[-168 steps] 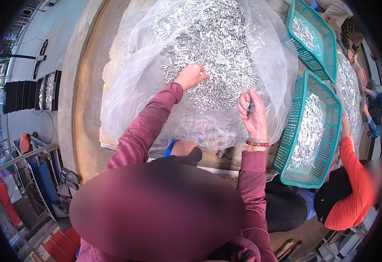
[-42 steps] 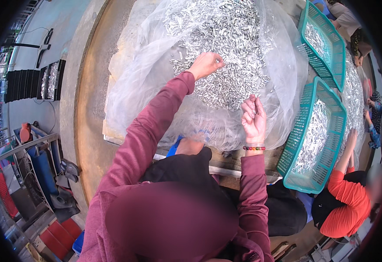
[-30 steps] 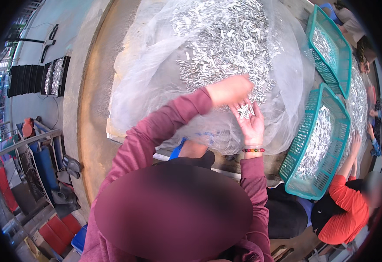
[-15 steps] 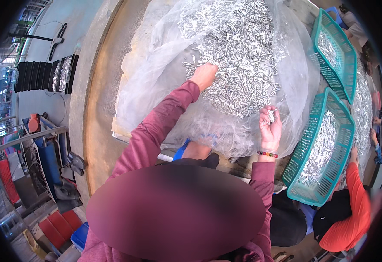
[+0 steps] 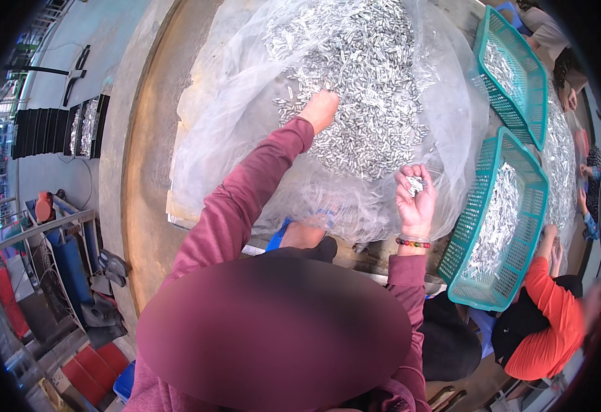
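Observation:
A heap of small silver metal pieces (image 5: 376,89), short and cylinder-like, lies on a translucent plastic sheet (image 5: 232,144). At the heap's near left side, my left hand (image 5: 321,110) is closed with its fingers curled down. Whatever its fingertips pinch is hidden. My right hand (image 5: 414,206) is palm up near the heap's lower right edge. Its fingers curl around several small silver metal pieces (image 5: 416,185).
Two green plastic baskets (image 5: 462,281) of silver pieces stand to the right. Beyond them a co-worker in an orange sleeve (image 5: 551,292) sits beside another silver heap (image 5: 560,178). Black trays (image 5: 39,130) and a cluttered rack (image 5: 67,240) are at the left.
The whole view has shifted slightly. My left hand stays closed at the heap, a little farther right against it. The right hand's fingers have curled further over the pieces.

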{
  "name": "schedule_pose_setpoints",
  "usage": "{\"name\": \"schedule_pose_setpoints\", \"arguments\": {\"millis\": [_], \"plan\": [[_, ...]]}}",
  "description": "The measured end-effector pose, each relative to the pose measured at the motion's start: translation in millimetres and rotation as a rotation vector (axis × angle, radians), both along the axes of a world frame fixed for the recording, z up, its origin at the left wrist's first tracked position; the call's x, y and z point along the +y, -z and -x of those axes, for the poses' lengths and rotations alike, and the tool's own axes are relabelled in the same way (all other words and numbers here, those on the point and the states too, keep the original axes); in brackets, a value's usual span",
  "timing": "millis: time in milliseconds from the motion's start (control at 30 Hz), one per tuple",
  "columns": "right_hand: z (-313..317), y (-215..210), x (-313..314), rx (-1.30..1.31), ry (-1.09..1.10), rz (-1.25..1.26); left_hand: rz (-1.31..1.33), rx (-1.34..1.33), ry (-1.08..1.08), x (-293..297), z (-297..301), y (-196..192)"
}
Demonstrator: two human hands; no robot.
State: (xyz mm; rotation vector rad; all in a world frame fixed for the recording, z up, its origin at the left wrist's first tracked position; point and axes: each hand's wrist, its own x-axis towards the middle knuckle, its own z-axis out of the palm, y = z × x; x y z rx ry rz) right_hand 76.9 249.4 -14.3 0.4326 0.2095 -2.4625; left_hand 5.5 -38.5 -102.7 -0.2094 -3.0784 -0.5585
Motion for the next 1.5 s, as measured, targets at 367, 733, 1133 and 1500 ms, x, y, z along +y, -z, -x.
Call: {"name": "schedule_pose_setpoints", "arguments": {"millis": [367, 733, 1133, 1500], "plan": [[-5.2, 6.9, -24.9, -0.098, 0.003, 0.052, -0.346, -0.263, -0.141, -15.5, 9.5, -31.7], [-5.2, 17.7, -26.6, -0.152, -0.01, 0.077, -0.968, -0.924, -0.154, -31.1, 30.5, -27.9], [-7.2, 29.6, -24.9, -0.127, -0.004, 0.115, -0.441, -0.575, -0.139, -11.9, 34.4, -31.4], [-4.2, 18.5, -32.3, -0.215, 0.146, -0.004, -0.686, -0.369, 0.505, 83.9, -9.6, -122.6]]}}
